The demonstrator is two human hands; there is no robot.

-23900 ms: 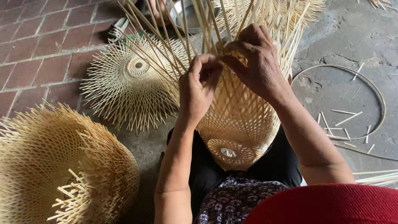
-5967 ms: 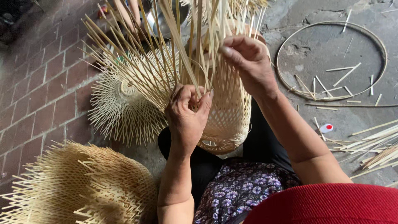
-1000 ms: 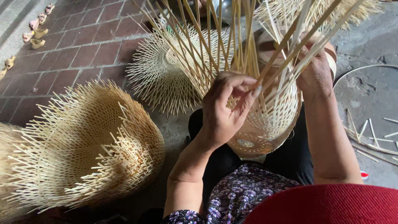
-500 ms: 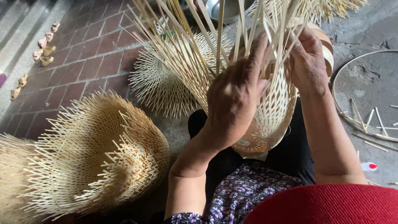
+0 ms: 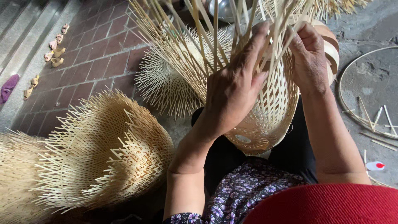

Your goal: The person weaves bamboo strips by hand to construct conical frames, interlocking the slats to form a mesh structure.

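A person's left hand (image 5: 234,89) presses flat against the side of a half-woven bamboo basket (image 5: 265,120), fingers spread and extended upward among the loose upright strips (image 5: 215,37) that rise from its open weave; the grip here is apart, the palm resting on the lattice rather than closing on any one strip. The right hand (image 5: 309,56) works at the far side of the same basket, its fingers curled together and pinched on thin strips near the rim, beside a broad band of bent bamboo (image 5: 329,45) that wraps the upper edge. The basket sits in the person's lap, its rounded, closed bottom pointing toward the camera, above dark trousers (image 5: 226,159) and a floral-print garment (image 5: 244,191); a red cloth edge (image 5: 323,205) fills the lower right corner.

Just behind the basket lies another unfinished woven piece (image 5: 166,81), its spokes fanned out like a sunburst across the brick paving (image 5: 97,54). To the left, near the person's knee, a larger bristling woven form (image 5: 103,151) rests on its side on the ground, touching a second one (image 5: 16,178) at the frame's edge. A bamboo hoop (image 5: 344,103) and scattered offcuts (image 5: 375,118) lie on the concrete floor (image 5: 373,25) to the right, with a small white and red object (image 5: 375,166) near them. Several pairs of sandals (image 5: 56,52) line the step at far left, by a purple cloth (image 5: 8,87).
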